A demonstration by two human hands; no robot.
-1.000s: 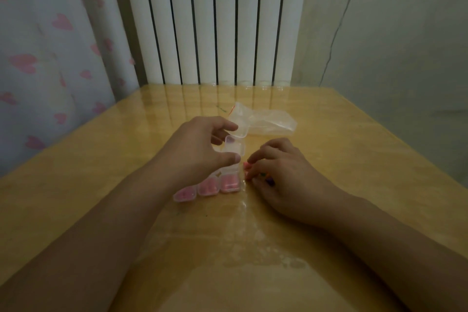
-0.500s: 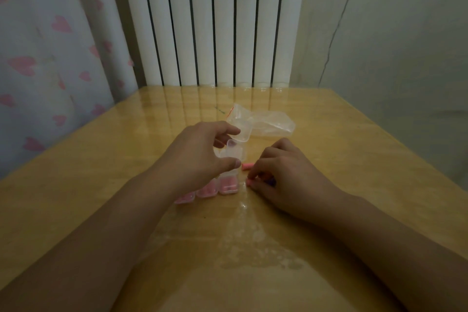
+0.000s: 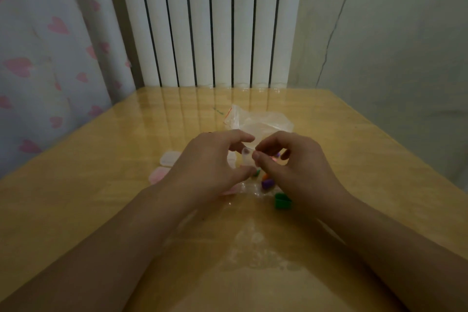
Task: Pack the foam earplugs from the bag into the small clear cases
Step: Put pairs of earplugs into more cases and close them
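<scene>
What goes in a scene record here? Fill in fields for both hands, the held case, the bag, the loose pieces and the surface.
left hand: fingers curled round a small clear case, thumb below
right hand: fingertips pinch the same case from the other side
small clear case: held between both hands, above the table
plastic bag: crumpled, lying just beyond the hands
pink-filled cases: on the table, partly hidden by the left hand
green case: on the table under the right wrist
loose earplugs: purple and orange, below the hands
table: glossy wood

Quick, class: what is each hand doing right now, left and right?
Left hand: grips the small clear case.
Right hand: pinches the same case's top edge.
</scene>
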